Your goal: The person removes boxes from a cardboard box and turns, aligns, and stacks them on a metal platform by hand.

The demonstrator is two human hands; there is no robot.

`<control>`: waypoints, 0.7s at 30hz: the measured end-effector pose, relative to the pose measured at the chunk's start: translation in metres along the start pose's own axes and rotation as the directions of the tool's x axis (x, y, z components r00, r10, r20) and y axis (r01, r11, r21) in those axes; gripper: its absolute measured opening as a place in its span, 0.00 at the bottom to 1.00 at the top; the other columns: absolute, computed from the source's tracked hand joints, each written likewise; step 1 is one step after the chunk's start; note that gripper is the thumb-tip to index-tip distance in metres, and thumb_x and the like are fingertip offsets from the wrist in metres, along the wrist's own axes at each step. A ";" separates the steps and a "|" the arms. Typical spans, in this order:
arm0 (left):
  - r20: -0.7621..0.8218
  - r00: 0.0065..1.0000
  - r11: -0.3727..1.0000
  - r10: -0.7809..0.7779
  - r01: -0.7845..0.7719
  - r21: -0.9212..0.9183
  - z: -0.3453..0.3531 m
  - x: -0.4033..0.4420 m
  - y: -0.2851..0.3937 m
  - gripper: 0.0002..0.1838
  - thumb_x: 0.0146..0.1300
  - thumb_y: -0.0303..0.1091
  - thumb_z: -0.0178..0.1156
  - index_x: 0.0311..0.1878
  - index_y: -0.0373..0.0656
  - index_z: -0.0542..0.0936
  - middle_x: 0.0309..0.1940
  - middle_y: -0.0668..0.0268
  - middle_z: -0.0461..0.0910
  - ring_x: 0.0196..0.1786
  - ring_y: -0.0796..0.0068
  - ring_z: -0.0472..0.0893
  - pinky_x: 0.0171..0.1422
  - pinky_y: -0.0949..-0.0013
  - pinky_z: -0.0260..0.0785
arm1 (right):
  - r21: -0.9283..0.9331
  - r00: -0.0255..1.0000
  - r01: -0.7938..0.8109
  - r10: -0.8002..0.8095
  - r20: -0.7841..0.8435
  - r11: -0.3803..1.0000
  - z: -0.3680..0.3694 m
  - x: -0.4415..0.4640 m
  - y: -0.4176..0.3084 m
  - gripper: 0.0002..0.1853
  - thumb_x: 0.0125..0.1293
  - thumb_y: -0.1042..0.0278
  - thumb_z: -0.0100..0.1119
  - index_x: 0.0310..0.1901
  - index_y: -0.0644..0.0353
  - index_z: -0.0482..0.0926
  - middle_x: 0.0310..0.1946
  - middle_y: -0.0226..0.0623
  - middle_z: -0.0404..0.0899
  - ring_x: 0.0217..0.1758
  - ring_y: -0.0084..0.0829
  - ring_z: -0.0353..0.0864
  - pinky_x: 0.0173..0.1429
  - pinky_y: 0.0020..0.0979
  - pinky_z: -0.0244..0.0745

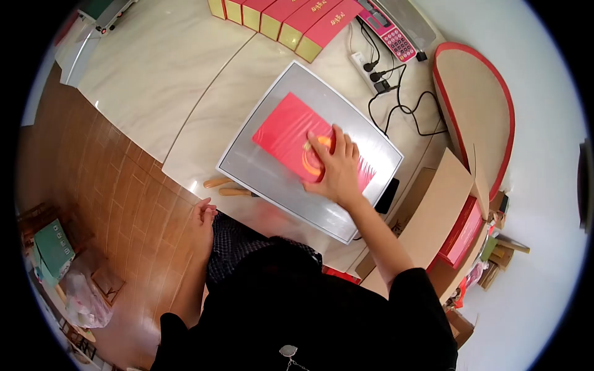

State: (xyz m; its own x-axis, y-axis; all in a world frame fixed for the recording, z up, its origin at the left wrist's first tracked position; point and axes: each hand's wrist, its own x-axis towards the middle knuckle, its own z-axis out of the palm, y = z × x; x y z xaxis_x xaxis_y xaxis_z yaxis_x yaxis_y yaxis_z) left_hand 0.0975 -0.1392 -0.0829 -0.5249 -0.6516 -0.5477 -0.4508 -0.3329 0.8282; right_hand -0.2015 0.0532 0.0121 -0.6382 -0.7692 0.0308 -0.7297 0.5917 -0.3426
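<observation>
A flat red packet (281, 133) with a gold design lies on a silver metal plate (260, 166) on the marble-patterned table. My right hand (337, 167) rests on the packet's right part, its fingers spread over the gold design. My left hand (204, 213) hangs at the table's front edge, off the plate, with its fingers loosely curled and nothing visible in them. Close to it, two wooden-handled tools (232, 191) lie at the table edge, partly under the plate.
Several red and gold boxes (297, 25) stand in a row at the back. A pink scale (396, 43), a power strip (369, 71) and black cables are at the back right. An open cardboard box (433, 216) holding red boxes stands at the right.
</observation>
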 end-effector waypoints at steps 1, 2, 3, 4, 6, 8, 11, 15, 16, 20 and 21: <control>0.012 1.000 1.000 -0.009 0.009 0.012 0.002 -0.001 0.003 0.14 0.72 0.29 0.46 0.58 0.40 0.72 0.44 0.64 0.75 0.45 0.77 0.74 0.54 0.74 0.68 | -0.005 1.000 0.013 -0.013 -0.017 1.000 -0.001 0.008 0.006 0.53 0.32 0.45 0.72 0.68 0.37 0.65 0.66 0.58 0.55 0.66 0.58 0.57 0.67 0.57 0.52; 0.013 1.000 1.000 -0.010 0.010 0.022 0.003 -0.002 0.006 0.14 0.72 0.29 0.46 0.58 0.40 0.72 0.44 0.64 0.75 0.45 0.77 0.74 0.54 0.74 0.68 | -0.012 0.999 0.028 -0.028 -0.037 1.000 -0.002 0.017 0.012 0.52 0.32 0.45 0.72 0.68 0.36 0.66 0.66 0.58 0.55 0.65 0.58 0.57 0.67 0.57 0.52; 0.008 1.000 1.000 -0.004 0.004 -0.002 0.005 -0.002 0.010 0.14 0.72 0.29 0.46 0.58 0.40 0.72 0.44 0.64 0.75 0.45 0.77 0.74 0.54 0.74 0.68 | -0.004 0.999 0.023 -0.023 -0.040 1.000 -0.002 0.025 0.019 0.52 0.32 0.45 0.72 0.68 0.36 0.66 0.66 0.58 0.55 0.65 0.58 0.57 0.67 0.57 0.52; 0.002 1.000 1.000 0.004 -0.004 -0.029 0.005 -0.003 0.013 0.14 0.72 0.29 0.47 0.58 0.40 0.72 0.44 0.64 0.75 0.45 0.77 0.74 0.54 0.74 0.68 | -0.016 0.997 0.043 -0.044 -0.057 0.999 -0.003 0.034 0.026 0.51 0.33 0.45 0.72 0.68 0.36 0.66 0.65 0.58 0.56 0.65 0.58 0.58 0.68 0.56 0.52; 0.001 0.999 0.999 0.053 -0.053 0.004 0.000 -0.003 0.010 0.14 0.73 0.31 0.47 0.58 0.41 0.73 0.44 0.66 0.76 0.45 0.78 0.75 0.52 0.74 0.67 | -0.054 0.993 0.065 -0.070 -0.096 0.996 -0.002 0.048 0.038 0.50 0.35 0.45 0.71 0.68 0.36 0.66 0.65 0.57 0.57 0.65 0.57 0.58 0.68 0.53 0.52; 0.006 0.994 0.994 0.106 -0.106 0.036 -0.004 -0.005 0.012 0.14 0.73 0.33 0.46 0.58 0.42 0.73 0.44 0.68 0.77 0.45 0.79 0.75 0.51 0.75 0.66 | -0.051 0.989 0.071 -0.077 -0.125 0.996 -0.001 0.058 0.047 0.50 0.35 0.44 0.71 0.68 0.36 0.66 0.65 0.57 0.57 0.65 0.57 0.58 0.68 0.53 0.52; 0.013 0.995 0.994 0.099 -0.099 0.035 -0.008 -0.014 0.015 0.14 0.73 0.33 0.47 0.57 0.42 0.74 0.44 0.68 0.77 0.45 0.79 0.75 0.50 0.74 0.66 | -0.077 0.983 0.068 -0.080 -0.167 0.995 -0.004 0.054 0.046 0.49 0.36 0.43 0.71 0.68 0.36 0.66 0.64 0.58 0.57 0.65 0.57 0.58 0.68 0.52 0.53; 0.040 0.991 0.991 0.130 -0.131 0.024 -0.018 -0.021 0.014 0.13 0.73 0.33 0.48 0.56 0.40 0.75 0.42 0.65 0.78 0.44 0.77 0.76 0.51 0.73 0.67 | -0.082 0.980 0.037 -0.052 -0.191 0.996 0.001 0.026 0.044 0.49 0.37 0.44 0.71 0.68 0.36 0.65 0.64 0.57 0.57 0.65 0.57 0.58 0.68 0.54 0.52; 0.034 0.989 0.990 0.141 -0.141 0.010 -0.021 -0.021 0.010 0.13 0.73 0.32 0.48 0.55 0.40 0.75 0.42 0.65 0.78 0.44 0.77 0.76 0.51 0.73 0.67 | -0.071 0.986 0.011 -0.022 -0.164 0.997 0.000 0.011 0.041 0.50 0.37 0.45 0.70 0.69 0.36 0.65 0.64 0.57 0.57 0.65 0.57 0.58 0.68 0.55 0.52; 0.018 0.991 0.991 0.131 -0.131 -0.009 -0.027 -0.021 0.010 0.13 0.72 0.32 0.48 0.55 0.41 0.76 0.41 0.65 0.78 0.43 0.77 0.76 0.50 0.74 0.67 | -0.088 0.993 -0.080 0.072 -0.089 0.993 -0.006 -0.061 0.017 0.51 0.35 0.47 0.72 0.69 0.36 0.65 0.66 0.57 0.55 0.66 0.58 0.57 0.67 0.55 0.53; 0.027 0.990 0.990 0.138 -0.138 -0.024 -0.026 -0.020 0.012 0.13 0.72 0.32 0.48 0.55 0.41 0.76 0.41 0.65 0.78 0.43 0.77 0.76 0.50 0.74 0.67 | -0.081 0.992 -0.105 0.099 -0.075 0.991 -0.008 -0.078 0.010 0.52 0.34 0.48 0.72 0.69 0.36 0.65 0.66 0.57 0.55 0.66 0.58 0.57 0.68 0.55 0.53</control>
State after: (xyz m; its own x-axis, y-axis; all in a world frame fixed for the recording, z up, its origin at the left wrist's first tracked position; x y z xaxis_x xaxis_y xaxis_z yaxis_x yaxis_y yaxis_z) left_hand 0.1213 -0.1475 -0.0593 -0.6012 -0.6731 -0.4308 -0.3570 -0.2561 0.8983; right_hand -0.1606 0.1212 0.0136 -0.7240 -0.6866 0.0666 -0.6760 0.6869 -0.2669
